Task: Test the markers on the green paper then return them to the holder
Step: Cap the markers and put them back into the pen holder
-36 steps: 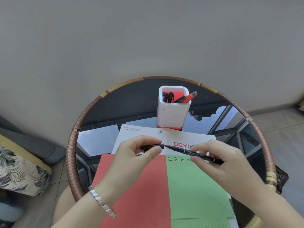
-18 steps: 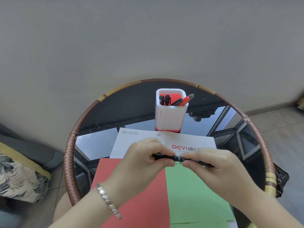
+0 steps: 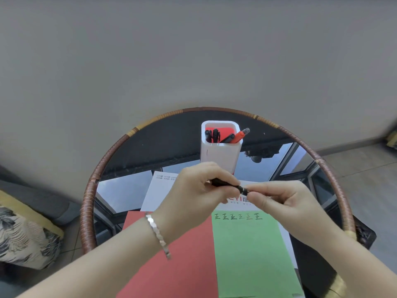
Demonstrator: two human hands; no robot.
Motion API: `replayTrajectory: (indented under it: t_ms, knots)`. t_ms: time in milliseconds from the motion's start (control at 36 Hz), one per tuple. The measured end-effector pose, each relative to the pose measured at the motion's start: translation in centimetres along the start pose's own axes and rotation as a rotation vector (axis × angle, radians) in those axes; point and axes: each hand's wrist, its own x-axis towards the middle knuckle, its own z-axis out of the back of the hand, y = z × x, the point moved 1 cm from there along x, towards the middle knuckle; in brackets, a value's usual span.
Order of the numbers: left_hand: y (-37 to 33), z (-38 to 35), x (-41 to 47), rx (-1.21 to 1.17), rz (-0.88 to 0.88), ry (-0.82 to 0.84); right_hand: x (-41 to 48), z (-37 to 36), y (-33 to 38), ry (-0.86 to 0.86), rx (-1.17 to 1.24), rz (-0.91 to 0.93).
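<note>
Both hands hold one black marker (image 3: 228,184) level above the papers. My left hand (image 3: 202,190) grips its capped left end, and my right hand (image 3: 279,201) pinches its right end; the cap looks closed on the pen. Below lies the green paper (image 3: 251,254), with a row of several written characters (image 3: 237,216) along its top edge. Behind the hands stands the white holder (image 3: 219,153) with a red inside, holding several black markers and a red one (image 3: 240,134) that leans out to the right.
A red paper (image 3: 182,261) lies left of the green one, and a white printed sheet (image 3: 159,190) sits under both. All rest on a round glass table with a wicker rim (image 3: 88,203). A patterned cushion (image 3: 23,235) lies at the left, a grey wall behind.
The cap in my left hand has gone onto the marker's tip. Both hands have drawn together and lifted away from the green paper, baring the written row.
</note>
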Motion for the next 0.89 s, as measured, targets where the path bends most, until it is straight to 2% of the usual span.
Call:
replayTrajectory:
  t_ms: [83, 167, 222, 278, 333, 389, 444, 556, 639, 722, 833, 889]
  knots:
    - [0.0, 0.2, 0.3, -0.097, 0.325, 0.111, -0.3, -0.4, -0.2, -0.017, -0.217, -0.024]
    - [0.6, 0.6, 0.3, 0.002, 0.439, 0.194, -0.7, -1.0, -1.0, 0.094, -0.477, -0.017]
    - [1.3, 1.0, 0.4, 0.144, 0.386, 0.126, -0.7, -1.3, -1.4, 0.101, -0.488, -0.011]
    - [1.8, 1.6, 0.9, 0.255, 0.275, -0.046, -0.5, -1.1, -1.4, 0.029, -0.457, 0.035]
    - [1.8, 2.3, 1.7, 0.335, 0.161, -0.197, 0.0, -0.4, -1.1, -0.119, -0.414, 0.101]
    - [1.9, 2.9, 2.7, 0.408, 0.087, -0.269, 0.5, 0.7, 0.3, -0.258, -0.37, 0.161]
    - [2.3, 3.2, 3.8, 0.432, 0.076, -0.26, 1.0, 1.4, 2.5, -0.36, -0.34, 0.244]
    - [3.3, 2.5, 6.0, 0.438, 0.195, -0.089, 3.3, 1.9, 5.8, -0.491, -0.075, 0.364]
    - [4.0, 1.9, 6.7, 0.4, 0.241, -0.043, 5.5, 1.6, 6.7, -0.575, -0.056, 0.424]
    - [4.5, 1.5, 6.5, 0.442, 0.205, -0.017, 7.7, 1.2, 5.8, -0.57, -0.231, 0.406]
    - [4.5, 1.4, 6.4, 0.456, 0.18, -0.047, 9.8, 0.1, 3.4, -0.367, -0.506, 0.274]
    - [4.7, 1.4, 6.4, 0.438, 0.175, -0.06, 10.1, -0.4, 2.8, -0.339, -0.6, 0.25]
